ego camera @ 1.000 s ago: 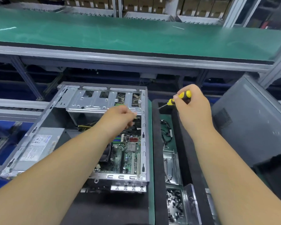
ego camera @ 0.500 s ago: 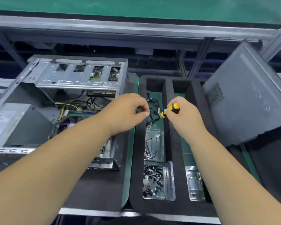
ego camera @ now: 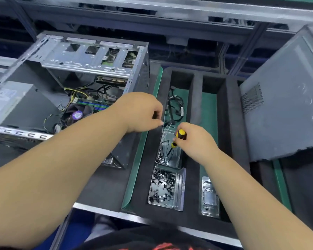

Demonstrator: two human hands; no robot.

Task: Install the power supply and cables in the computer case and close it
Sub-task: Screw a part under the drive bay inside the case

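Observation:
The open computer case (ego camera: 90, 56) lies at the left with the grey power supply (ego camera: 16, 105) inside and yellow and black cables (ego camera: 76, 94) over the motherboard. My left hand (ego camera: 143, 112) hovers over the case's right edge, its fingers curled with the tips together next to a loose black cable (ego camera: 175, 105) in the foam tray (ego camera: 195, 98); I see nothing in it. My right hand (ego camera: 195, 141) grips a yellow and black screwdriver (ego camera: 179, 138), whose tip points down into a clear box (ego camera: 172, 156) holding a few screws. The grey side panel (ego camera: 282, 105) leans at the right.
A second clear box (ego camera: 163, 188) full of black screws sits nearer me in the tray. A clear plastic part (ego camera: 209, 197) lies in the tray's right channel. A CPU fan (ego camera: 77, 114) shows inside the case. A metal rack frame runs across the back.
My left hand left the inside of the case and moved right to the tray. My right hand came down with the screwdriver, turning its tip into the clear box. The view tilted down.

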